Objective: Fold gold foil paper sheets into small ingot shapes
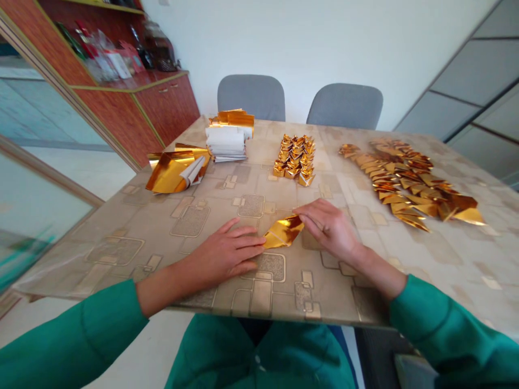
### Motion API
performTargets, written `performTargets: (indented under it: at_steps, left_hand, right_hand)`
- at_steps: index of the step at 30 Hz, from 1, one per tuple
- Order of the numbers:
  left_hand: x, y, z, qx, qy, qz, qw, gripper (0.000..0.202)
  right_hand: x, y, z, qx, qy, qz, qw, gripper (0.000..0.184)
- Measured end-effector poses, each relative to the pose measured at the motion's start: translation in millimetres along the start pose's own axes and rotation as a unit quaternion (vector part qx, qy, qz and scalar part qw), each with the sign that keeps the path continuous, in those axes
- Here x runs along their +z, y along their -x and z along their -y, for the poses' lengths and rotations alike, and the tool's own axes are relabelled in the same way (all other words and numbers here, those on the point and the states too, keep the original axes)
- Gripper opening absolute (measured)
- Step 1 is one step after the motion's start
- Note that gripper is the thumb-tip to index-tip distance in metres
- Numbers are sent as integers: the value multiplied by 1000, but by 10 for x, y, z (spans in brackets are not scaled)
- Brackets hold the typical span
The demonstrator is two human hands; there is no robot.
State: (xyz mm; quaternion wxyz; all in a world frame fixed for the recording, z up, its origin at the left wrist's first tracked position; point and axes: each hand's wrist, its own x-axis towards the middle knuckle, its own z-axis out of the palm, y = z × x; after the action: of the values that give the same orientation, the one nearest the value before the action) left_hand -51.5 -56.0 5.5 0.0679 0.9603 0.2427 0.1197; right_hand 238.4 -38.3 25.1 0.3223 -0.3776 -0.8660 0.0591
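Across the patterned worktop, the left hand is pressing its flat, unclenched fingers against a folded gold foil piece while the right hand is reaching its far corner, its grip impossible to tell.

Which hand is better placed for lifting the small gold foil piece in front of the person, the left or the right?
Probably the right hand: its fingertips reach the upper end of the gold foil piece, and it stands arched above the table. The left hand lies flatter, at the piece's lower end.
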Motion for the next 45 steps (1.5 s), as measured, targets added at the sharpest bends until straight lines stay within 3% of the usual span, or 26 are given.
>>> performTargets:
  at_steps: [2,5,7,10,15,18,21,23,27,30,33,36,42,45]
  left_hand:
    - [-45,-101,18,-12,39,-3,999,26]
    - [-60,-285,-1,-49,61,-13,997,19]
    - [-31,-384,-28,-78,51,-22,995,15]
    - [31,-458,-50,-141,40,-44,988,9]
    - [92,-452,-29,-181,43,-79,979,32]
    - [118,-444,-21,-185,62,-87,977,39]
    - [119,-461,-35,-174,88,-109,975,24]
    - [95,-488,-50,-141,75,-138,977,10]
    - [42,-562,-64,-39,-54,-177,982,16]
    - [63,-593,-50,4,-118,-139,983,21]
    - [105,-566,-28,21,-109,-81,991,20]
    - [113,-489,-13,29,-54,-50,997,18]
    - [119,-379,-17,78,-48,-71,993,22]
    - [137,-371,-15,19,10,-81,996,18]
  right_hand:
    - [78,-120,-94,76,-33,-39,996,20]
    - [226,-239,-236,161,-108,51,980,15]
    - [299,-269,-287,161,-119,114,973,10]
    - [323,-281,-286,146,-107,168,969,18]
    - [253,-324,-208,150,-69,225,960,11]
    - [212,-326,-160,139,-125,221,957,12]
    - [125,-294,-91,53,-175,176,967,11]
    - [38,-260,-40,-11,-151,132,980,9]
    - [-81,-160,11,-94,-69,115,987,13]
    - [-37,-69,-15,-117,-21,141,983,17]
    - [52,-7,-63,-117,-25,177,977,17]
    - [74,-4,-107,-90,-103,210,968,8]
    - [19,-88,-190,-41,-196,247,948,11]
    - [61,-145,-235,-2,-215,243,946,13]
